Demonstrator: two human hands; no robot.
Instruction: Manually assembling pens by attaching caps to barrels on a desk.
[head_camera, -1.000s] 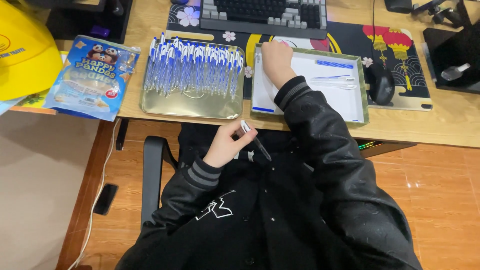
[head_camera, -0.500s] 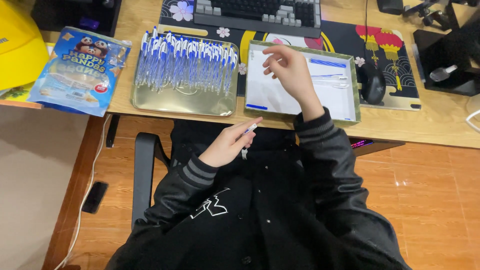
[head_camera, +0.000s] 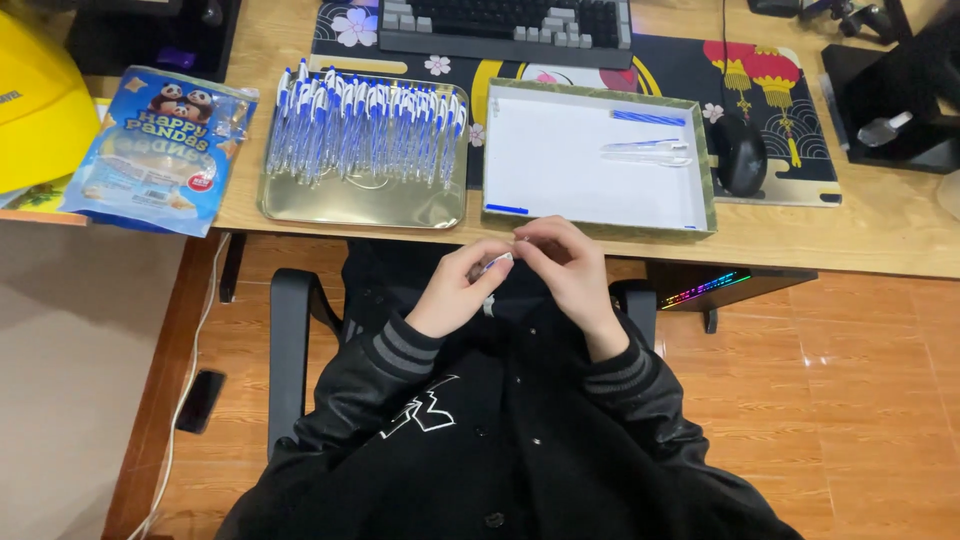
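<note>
Both hands met over the lap, just below the counter (head_camera: 850, 240) edge. The left hand (head_camera: 455, 290) and right hand (head_camera: 565, 270) were both pinched on one small pen (head_camera: 497, 263), white-bodied, mostly hidden by the fingers. Its long axis ran roughly left-right, tilted slightly up toward the right; which end was the tip couldn't be told. The gold tray (head_camera: 360, 200) held a dense row of blue-and-white pens, seemingly finished. The white box (head_camera: 560, 160) held only a few loose parts: clear barrels (head_camera: 645, 150), a blue piece (head_camera: 648, 118). Judged mid-assembly on this pen, little left.
</note>
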